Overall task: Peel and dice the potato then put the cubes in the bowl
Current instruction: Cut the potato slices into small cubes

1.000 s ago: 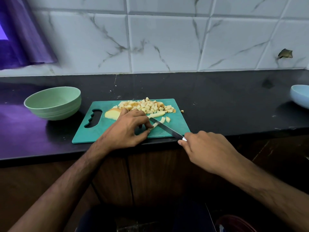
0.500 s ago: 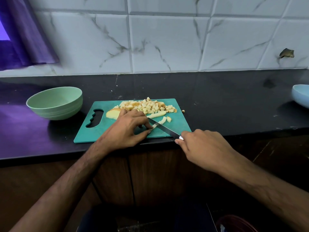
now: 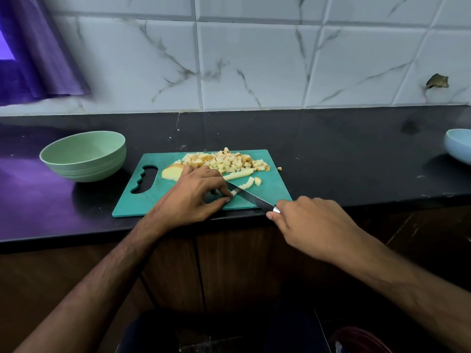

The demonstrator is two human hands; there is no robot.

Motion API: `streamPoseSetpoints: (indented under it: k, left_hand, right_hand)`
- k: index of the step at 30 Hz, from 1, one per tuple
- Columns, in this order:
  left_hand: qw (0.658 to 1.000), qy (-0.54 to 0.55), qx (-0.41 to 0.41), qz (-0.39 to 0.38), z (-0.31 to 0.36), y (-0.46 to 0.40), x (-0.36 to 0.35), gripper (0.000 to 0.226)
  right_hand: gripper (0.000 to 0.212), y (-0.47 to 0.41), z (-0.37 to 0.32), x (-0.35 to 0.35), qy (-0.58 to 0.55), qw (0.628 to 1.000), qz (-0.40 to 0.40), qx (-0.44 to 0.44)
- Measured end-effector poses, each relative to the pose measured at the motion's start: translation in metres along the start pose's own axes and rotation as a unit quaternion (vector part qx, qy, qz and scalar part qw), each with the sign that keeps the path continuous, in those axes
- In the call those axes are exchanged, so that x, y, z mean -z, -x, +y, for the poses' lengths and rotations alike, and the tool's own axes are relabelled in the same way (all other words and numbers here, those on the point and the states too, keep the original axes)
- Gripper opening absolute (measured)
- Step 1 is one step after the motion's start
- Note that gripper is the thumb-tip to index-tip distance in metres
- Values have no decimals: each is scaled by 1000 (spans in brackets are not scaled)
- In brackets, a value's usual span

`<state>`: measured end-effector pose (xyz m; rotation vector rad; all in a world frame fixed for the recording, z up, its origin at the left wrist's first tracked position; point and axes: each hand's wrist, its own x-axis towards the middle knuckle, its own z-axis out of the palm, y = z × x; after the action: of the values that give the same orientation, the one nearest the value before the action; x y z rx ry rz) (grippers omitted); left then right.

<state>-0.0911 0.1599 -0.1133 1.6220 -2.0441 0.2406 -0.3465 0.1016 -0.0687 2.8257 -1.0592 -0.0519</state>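
A teal cutting board (image 3: 272, 189) lies on the black counter. A pile of potato cubes (image 3: 225, 161) sits at its far side, with a potato slice (image 3: 170, 172) to the left and a long strip (image 3: 238, 174) in front. My left hand (image 3: 196, 197) pinches the end of a potato strip (image 3: 234, 192) on the board. My right hand (image 3: 316, 225) grips the knife handle; the knife blade (image 3: 251, 197) lies across that strip, right next to my left fingertips. A few cut pieces (image 3: 251, 182) lie just beyond the blade. The green bowl (image 3: 84, 155) stands left of the board, with nothing inside.
A light blue bowl (image 3: 458, 149) sits at the counter's far right edge of view. One stray cube (image 3: 279, 168) lies on the counter right of the board. A tiled wall backs the counter; a purple curtain (image 3: 38, 59) hangs at the left.
The knife has kept cutting down the strip; a few more small pieces lie beyond the blade. My left fingers have edged back along the strip.
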Motion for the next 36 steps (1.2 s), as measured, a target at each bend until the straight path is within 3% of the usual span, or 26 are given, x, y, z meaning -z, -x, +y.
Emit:
streamPoseSetpoints:
  k: [13,18,31,36]
  left_hand:
    - [1000,17,-5,10,-1,1,0,16]
    - [1000,15,5,21,1,2,1,14]
    - [1000,3,-3,31,-4,1,0,18]
    - [989,2,57,134,-5,1,1,22]
  right_hand:
    - [36,6,-8,-6,11,999,29,13]
    - [38,-2,-3,4,-20,1000,-7,5]
    - [37,12,-7,-4,0,999,29,26]
    - [43,11,11,11,-77,997,-14,-8]
